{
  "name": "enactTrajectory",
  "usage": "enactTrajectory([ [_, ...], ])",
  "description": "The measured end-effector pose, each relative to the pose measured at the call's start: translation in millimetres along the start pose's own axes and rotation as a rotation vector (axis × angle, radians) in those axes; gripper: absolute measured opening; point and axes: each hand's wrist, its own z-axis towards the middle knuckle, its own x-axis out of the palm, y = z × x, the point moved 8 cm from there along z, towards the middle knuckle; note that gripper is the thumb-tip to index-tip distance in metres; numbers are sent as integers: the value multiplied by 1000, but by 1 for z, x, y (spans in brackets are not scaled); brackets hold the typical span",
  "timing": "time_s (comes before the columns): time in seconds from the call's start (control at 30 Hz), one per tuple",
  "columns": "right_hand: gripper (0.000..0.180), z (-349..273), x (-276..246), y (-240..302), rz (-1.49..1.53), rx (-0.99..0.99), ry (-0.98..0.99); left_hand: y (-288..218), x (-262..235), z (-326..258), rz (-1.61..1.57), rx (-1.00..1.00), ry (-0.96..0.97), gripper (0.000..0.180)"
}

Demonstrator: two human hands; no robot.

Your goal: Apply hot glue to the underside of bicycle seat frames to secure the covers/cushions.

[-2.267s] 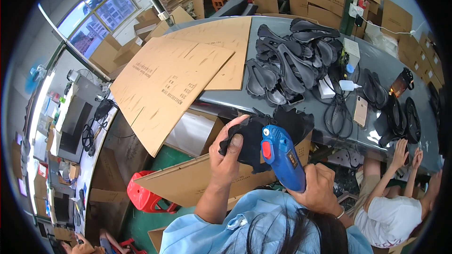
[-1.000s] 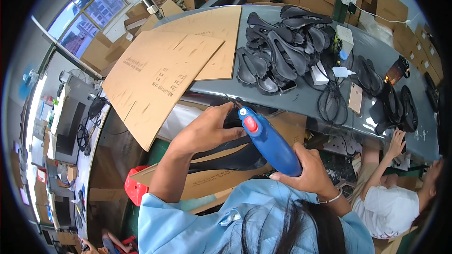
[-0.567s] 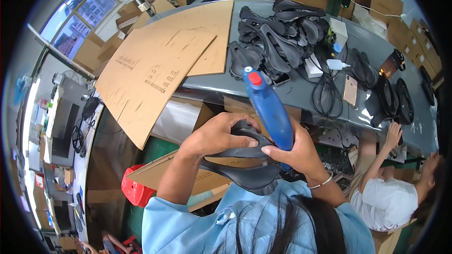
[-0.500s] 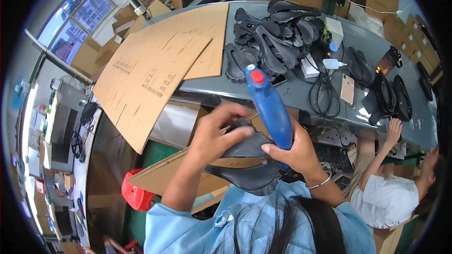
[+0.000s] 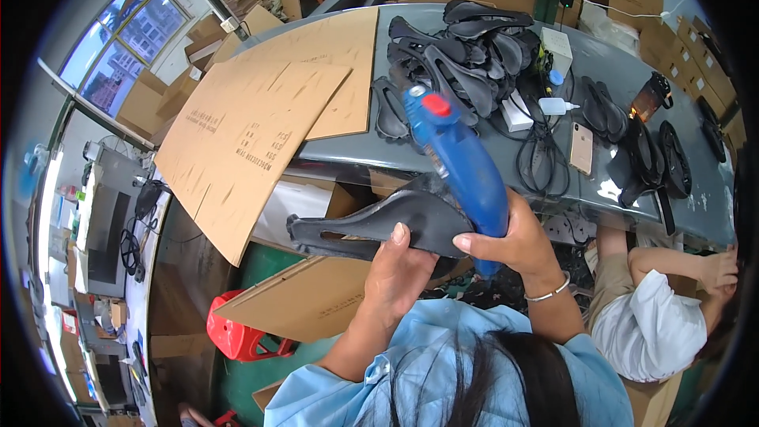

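Observation:
My left hand [image 5: 393, 275] grips a black bicycle saddle [image 5: 356, 225] from below, its thumb pressed on the near side. The saddle is tilted on its side, its narrow slotted nose pointing left and its wide end toward my right hand. Wrapped round a blue handheld power tool [image 5: 468, 170] with a red button, my right hand [image 5: 518, 241] also lays its thumb against the saddle's wide end. The tool's tip points up and away, toward a pile of black saddles [image 5: 474, 59] on the table. My right fingers are mostly hidden behind the tool.
Cardboard sheets [image 5: 261, 122] overhang the grey table [image 5: 589, 190] at left. Cables [image 5: 538, 162], a phone [image 5: 581, 149], a small bottle [image 5: 556, 106] and more saddles [image 5: 607, 111] lie at right. A red stool [image 5: 245, 328] stands at lower left; a person in white [image 5: 648, 324] sits at right.
The saddle has been turned, its nose swinging out to the left. My left hand has gone from its top to beneath it. The person at right has drawn an arm off the table.

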Motion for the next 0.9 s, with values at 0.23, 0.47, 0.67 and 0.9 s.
enactTrajectory([
  [0.23, 59, -19, 17, 0, -509, 14, -25, -72, -2, -11, 235, 454, -155, 39],
  [0.47, 43, -58, 37, 8, -987, -352, -13, -109, 4, -25, 180, 788, -194, 40],
  [0.67, 42, -55, 44, 10, -1009, -346, 84, -117, 10, -31, 176, 900, -173, 38],
  [0.9, 42, -52, 49, 25, -992, -480, 48, -119, 10, -34, 353, 965, -126, 37],
])
